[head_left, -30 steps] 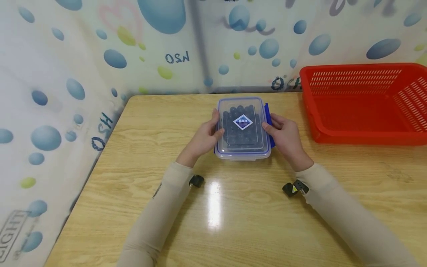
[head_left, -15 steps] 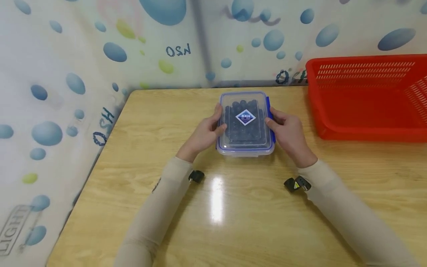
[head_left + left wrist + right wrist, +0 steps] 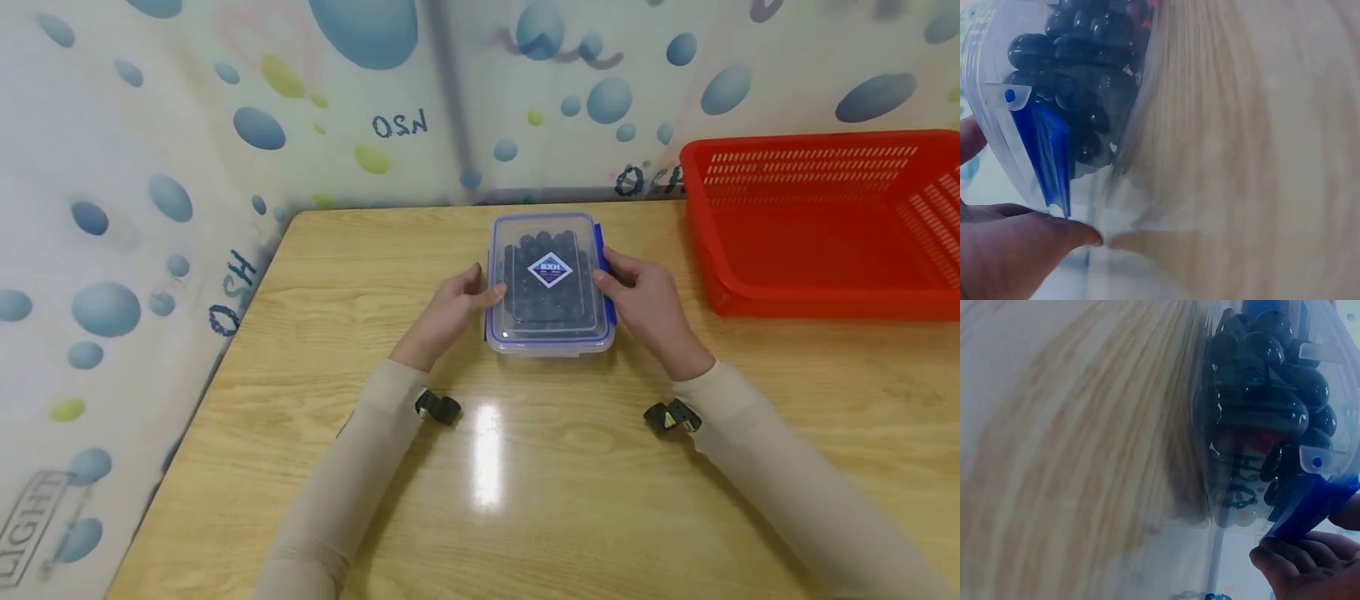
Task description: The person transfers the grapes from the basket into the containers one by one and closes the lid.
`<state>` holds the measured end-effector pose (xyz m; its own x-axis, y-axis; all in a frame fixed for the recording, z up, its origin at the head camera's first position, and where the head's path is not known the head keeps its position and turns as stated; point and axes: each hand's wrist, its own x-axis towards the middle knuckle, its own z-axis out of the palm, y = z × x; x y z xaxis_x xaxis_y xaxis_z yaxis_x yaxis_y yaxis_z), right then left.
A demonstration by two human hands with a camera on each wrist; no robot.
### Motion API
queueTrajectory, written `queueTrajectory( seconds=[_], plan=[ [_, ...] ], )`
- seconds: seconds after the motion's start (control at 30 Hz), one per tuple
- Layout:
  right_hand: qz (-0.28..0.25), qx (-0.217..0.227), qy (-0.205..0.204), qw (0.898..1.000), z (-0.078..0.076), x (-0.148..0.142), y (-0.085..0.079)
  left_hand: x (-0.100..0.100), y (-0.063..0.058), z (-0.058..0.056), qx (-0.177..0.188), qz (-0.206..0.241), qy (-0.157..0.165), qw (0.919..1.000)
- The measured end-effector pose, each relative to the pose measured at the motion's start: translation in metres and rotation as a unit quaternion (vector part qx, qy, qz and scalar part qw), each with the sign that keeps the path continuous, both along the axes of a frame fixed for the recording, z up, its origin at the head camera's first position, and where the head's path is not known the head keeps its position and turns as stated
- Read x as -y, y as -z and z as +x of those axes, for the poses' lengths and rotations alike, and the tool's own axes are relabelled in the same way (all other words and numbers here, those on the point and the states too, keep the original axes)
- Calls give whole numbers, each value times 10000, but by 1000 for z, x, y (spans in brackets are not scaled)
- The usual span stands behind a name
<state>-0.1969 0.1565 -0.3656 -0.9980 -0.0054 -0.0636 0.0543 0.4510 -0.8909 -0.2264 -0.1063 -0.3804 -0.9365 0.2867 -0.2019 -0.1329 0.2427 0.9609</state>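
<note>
A clear food container (image 3: pixel 551 304) with a blue-edged lid and a diamond label lies on the table, full of dark, glossy, rounded pieces that look like grapes (image 3: pixel 1260 412). At its left side is my left hand (image 3: pixel 446 312), thumb on the lid's edge, the other fingers straight and reaching past the side. The left wrist view shows a fingertip close under the left blue latch (image 3: pixel 1044 153), which slants outward. My right hand (image 3: pixel 648 300) holds the right side, thumb on the lid, fingers curled under the right blue latch (image 3: pixel 1313 506), which also stands out.
A red slotted plastic basket (image 3: pixel 817 250) stands at the back right of the wooden table (image 3: pixel 570 475). Behind the table and along its left runs a white sheet (image 3: pixel 360 83) printed with blue and green dots.
My left fingers have drawn slightly back from the container's left side and straightened, while the thumb keeps its place on the lid. My right hand stays at the right latch. The view shifts slightly.
</note>
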Motion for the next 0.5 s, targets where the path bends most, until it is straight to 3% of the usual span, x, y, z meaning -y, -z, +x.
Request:
queueTrajectory(
  seconds=[0.17,0.27,0.37,0.5],
  plan=[
    [-95,26,45,9999,1,-2,1,-5,2,0,506,999,-167,9936],
    [-103,14,56,9999,1,-3,0,-7,2,1,721,1343,-423,9874],
    [-76,38,40,10000,1,-3,0,-7,1,3,848,1358,-753,9842],
    [-39,37,23,10000,1,-1,-1,-9,-3,9,711,1035,-1319,9833]
  ],
)
